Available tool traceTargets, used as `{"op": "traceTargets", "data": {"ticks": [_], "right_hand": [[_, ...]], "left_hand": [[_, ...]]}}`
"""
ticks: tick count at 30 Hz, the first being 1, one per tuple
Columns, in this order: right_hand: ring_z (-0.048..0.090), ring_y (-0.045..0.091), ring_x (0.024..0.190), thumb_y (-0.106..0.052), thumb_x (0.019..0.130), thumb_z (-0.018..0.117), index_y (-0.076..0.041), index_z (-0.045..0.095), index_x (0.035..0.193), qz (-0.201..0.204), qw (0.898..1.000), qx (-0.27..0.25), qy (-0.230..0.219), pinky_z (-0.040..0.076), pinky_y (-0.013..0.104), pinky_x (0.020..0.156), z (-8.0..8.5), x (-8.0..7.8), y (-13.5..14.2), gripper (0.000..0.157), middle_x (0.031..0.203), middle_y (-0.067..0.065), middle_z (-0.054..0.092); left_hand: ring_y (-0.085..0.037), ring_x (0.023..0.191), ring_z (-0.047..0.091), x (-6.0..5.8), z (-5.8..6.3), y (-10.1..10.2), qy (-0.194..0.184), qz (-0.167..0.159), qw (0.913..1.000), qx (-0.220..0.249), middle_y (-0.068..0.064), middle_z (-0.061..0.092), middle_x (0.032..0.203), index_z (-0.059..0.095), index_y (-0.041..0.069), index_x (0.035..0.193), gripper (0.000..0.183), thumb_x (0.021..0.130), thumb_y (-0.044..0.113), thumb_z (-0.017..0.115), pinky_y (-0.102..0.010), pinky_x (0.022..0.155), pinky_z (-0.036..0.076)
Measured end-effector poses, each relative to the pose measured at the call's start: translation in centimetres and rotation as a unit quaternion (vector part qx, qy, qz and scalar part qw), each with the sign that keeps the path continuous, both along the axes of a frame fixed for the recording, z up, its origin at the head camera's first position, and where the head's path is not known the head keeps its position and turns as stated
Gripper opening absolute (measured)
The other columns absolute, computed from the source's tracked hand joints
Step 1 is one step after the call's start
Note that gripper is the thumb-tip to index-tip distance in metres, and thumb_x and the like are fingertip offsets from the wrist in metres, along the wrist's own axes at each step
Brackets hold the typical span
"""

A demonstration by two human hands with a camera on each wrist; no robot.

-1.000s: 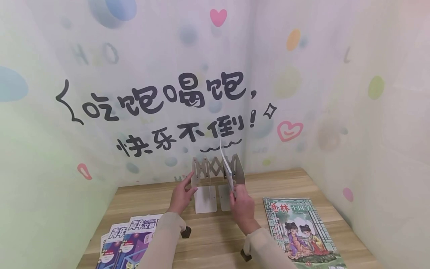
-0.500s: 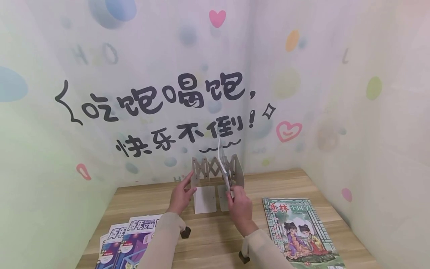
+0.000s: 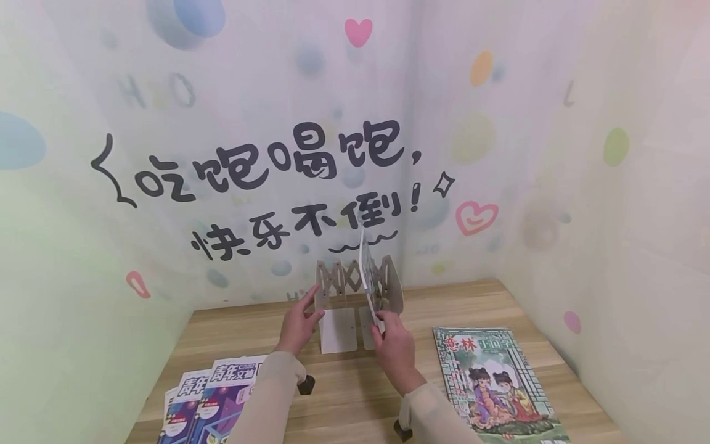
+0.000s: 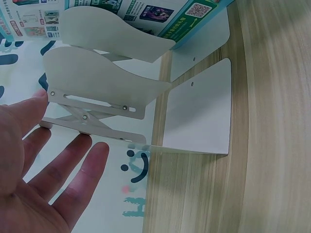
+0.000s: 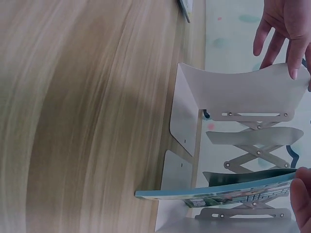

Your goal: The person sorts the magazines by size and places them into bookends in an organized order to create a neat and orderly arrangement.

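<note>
A grey metal expandable bookend (image 3: 337, 330) with a criss-cross linkage stands at the back of the table. My left hand (image 3: 299, 325) pinches the edge of its left end plate (image 4: 197, 114), thumb inside and fingertips outside. A thin magazine (image 3: 366, 277) stands on edge between the plates, towards the right end plate (image 3: 395, 287). My right hand (image 3: 396, 353) grips its near edge. In the right wrist view, the magazine (image 5: 228, 192) has its lower edge over the right base plate (image 5: 175, 172); whether they touch I cannot tell. Only part of my right hand (image 5: 302, 199) shows there.
Several overlapping purple magazines (image 3: 208, 404) lie at the table's front left. A green-covered magazine (image 3: 501, 385) lies flat at the right. The patterned wall (image 3: 333, 80) rises right behind the bookend, and the wooden table (image 3: 455, 302) ends against it.
My right hand and the magazine have shifted slightly left. The magazine has turned a little, so more of its right face shows. My left hand has stayed on the end plate.
</note>
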State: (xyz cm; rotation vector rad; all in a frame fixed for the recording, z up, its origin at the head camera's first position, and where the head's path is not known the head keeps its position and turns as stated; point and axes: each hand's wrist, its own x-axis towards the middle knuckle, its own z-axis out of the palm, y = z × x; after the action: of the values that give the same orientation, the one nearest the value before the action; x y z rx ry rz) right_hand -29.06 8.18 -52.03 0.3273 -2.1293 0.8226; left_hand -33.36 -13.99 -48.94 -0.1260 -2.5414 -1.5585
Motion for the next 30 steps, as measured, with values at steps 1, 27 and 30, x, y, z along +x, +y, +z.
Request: {"op": "traceTargets", "data": {"ticks": [1,27,30], "right_hand": [[0.063,0.017,0.062,-0.007,0.08,0.079,-0.006,0.059,0.105,0.0,1.0,-0.001,-0.001,0.052,0.025,0.051,-0.1,0.0,0.0,0.032,0.097,0.009,0.065],[0.058,0.012,0.067,-0.022,0.085,0.077,-0.007,0.057,0.117,0.022,0.996,0.029,-0.078,0.046,0.017,0.052,-0.7,0.6,1.0,0.041,0.1,0.005,0.062],[0.057,0.011,0.067,-0.024,0.085,0.076,-0.006,0.057,0.118,0.028,0.996,0.03,-0.077,0.046,0.017,0.052,-0.9,0.6,1.2,0.042,0.099,0.005,0.062]], "left_hand": [[-0.028,0.102,0.066,0.0,0.0,0.0,0.0,0.0,1.0,0.0,-0.012,0.044,0.148,0.039,0.038,0.149,0.069,0.092,0.011,0.067,-0.031,0.062,0.054],[-0.029,0.101,0.066,-0.2,-0.2,0.0,0.013,-0.002,0.9998,-0.015,-0.011,0.045,0.147,0.039,0.034,0.149,0.068,0.092,0.01,0.067,-0.034,0.069,0.057],[-0.029,0.098,0.067,-0.3,-0.3,-0.1,0.029,0.001,0.9991,-0.03,-0.013,0.046,0.146,0.039,0.032,0.15,0.068,0.092,0.009,0.067,-0.036,0.074,0.057]]}}
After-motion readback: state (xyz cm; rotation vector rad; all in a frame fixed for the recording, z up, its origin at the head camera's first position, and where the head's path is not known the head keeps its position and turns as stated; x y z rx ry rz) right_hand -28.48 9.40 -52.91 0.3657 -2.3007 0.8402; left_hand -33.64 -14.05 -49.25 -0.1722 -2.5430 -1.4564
